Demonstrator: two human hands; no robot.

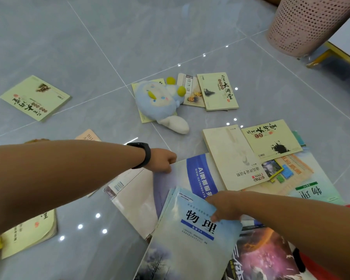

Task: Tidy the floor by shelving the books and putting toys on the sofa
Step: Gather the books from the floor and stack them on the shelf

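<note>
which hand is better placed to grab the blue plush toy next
Left, probably. The left hand is nearer the blue plush toy and only pinches a white sheet's corner; the right hand holds the physics book.

The blue textbook [192,229] at six o'clock read "物理"; the blue-banded booklet [200,174] beside it read "AI数据服务" and "WWW.GATRONDATA".

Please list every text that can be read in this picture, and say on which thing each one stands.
"物理": blue physics book that the right hand grips.
"AI数据服务", "WWW.GATRONDATA": blue-banded book that the left hand grips.
"物理", upside down: green-labelled book.
"大讲堂", "Hamlet": pale green book beside the plush toy.
Small print elsewhere: too blurred to read.
</note>
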